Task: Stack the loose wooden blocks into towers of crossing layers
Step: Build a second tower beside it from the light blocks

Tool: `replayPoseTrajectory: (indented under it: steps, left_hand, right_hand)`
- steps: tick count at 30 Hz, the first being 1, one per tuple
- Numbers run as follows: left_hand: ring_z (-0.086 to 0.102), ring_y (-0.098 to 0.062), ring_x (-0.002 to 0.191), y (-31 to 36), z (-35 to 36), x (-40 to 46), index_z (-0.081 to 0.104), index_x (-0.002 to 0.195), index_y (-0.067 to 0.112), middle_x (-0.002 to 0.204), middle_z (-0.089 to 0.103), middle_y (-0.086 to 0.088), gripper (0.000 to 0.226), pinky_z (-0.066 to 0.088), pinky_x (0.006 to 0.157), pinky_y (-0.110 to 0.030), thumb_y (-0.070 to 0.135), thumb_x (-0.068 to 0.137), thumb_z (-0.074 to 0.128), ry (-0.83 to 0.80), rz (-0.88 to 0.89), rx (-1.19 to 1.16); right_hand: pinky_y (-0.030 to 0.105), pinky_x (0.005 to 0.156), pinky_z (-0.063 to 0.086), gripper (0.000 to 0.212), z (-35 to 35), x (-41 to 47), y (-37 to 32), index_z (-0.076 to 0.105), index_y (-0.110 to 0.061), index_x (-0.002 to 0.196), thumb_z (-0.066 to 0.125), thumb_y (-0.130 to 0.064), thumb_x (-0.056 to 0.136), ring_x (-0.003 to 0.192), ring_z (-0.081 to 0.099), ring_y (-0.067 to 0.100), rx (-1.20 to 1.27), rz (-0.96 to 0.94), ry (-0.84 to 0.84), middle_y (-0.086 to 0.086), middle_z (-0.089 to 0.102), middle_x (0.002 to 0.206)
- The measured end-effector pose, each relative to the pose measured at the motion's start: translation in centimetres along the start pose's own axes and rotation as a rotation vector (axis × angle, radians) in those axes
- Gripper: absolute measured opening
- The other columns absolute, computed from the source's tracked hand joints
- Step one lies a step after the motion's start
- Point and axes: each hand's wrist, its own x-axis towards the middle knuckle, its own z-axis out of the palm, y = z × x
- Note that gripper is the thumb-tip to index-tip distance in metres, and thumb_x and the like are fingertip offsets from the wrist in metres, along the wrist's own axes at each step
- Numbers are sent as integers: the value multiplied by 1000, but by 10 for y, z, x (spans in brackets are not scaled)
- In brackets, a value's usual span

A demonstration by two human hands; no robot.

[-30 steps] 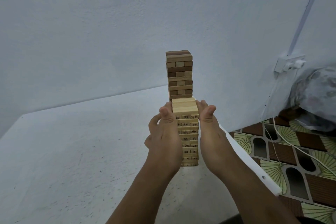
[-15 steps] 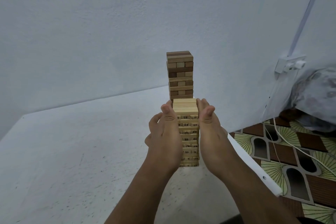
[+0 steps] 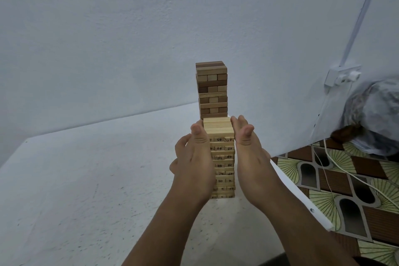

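Little has changed: the left hand (image 3: 194, 162) and right hand (image 3: 250, 157) still press straight fingers flat against the pale numbered wooden block tower (image 3: 222, 157), upright on the white table (image 3: 86, 179), just before the darker brown block tower (image 3: 212, 89).

A pale blue-white wall (image 3: 129, 39) is filling the upper half of the frame, with a faint horizontal seam running across near the top. A white table (image 3: 75, 190), lightly speckled, is spreading over the lower left and centre, its right edge slanting down toward the lower right. On the right, a thin conduit (image 3: 362, 13) is dropping diagonally to a white wall socket (image 3: 343, 75), and white cables (image 3: 336, 164) are trailing from below it over the patterned floor (image 3: 349, 190) of brown and green fan-shaped tiles. A crumpled plastic-wrapped bundle (image 3: 375, 114) is sitting at the right edge.
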Motion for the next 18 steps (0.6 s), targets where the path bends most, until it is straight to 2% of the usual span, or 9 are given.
replayPoseTrajectory:
  steps: [5,9,15,18]
  left_hand:
    - [26,-25,144,4,-2,-3,41,115,72,151,35,13,71,19,117,-61,90,68,-8,12,-21,12]
    - [28,-22,143,6,-4,-5,40,105,76,150,36,13,56,19,118,-60,85,76,-7,4,-21,0]
    - [35,-21,138,4,-3,-3,45,108,68,144,43,14,64,23,116,-58,89,71,-3,6,-32,5]
    - [35,-21,138,5,-4,-4,44,104,70,143,43,14,60,23,116,-58,86,72,-4,-4,-23,12]
  right_hand:
    - [53,119,-10,80,-2,-7,-3,10,-77,109,-17,-101,37,149,-4,7,-2,-14,3,-24,1,160]
    - [57,119,-7,91,-4,-3,-1,12,-71,116,-16,-103,35,150,-2,11,-9,-12,3,-19,3,162]
    - [55,119,-5,89,-5,-5,-3,14,-71,110,-12,-105,32,150,-3,9,19,-19,-20,-17,2,162]
    - [56,119,-5,100,-4,-6,-7,15,-69,123,-15,-103,34,150,1,9,-7,-22,2,-17,6,162]
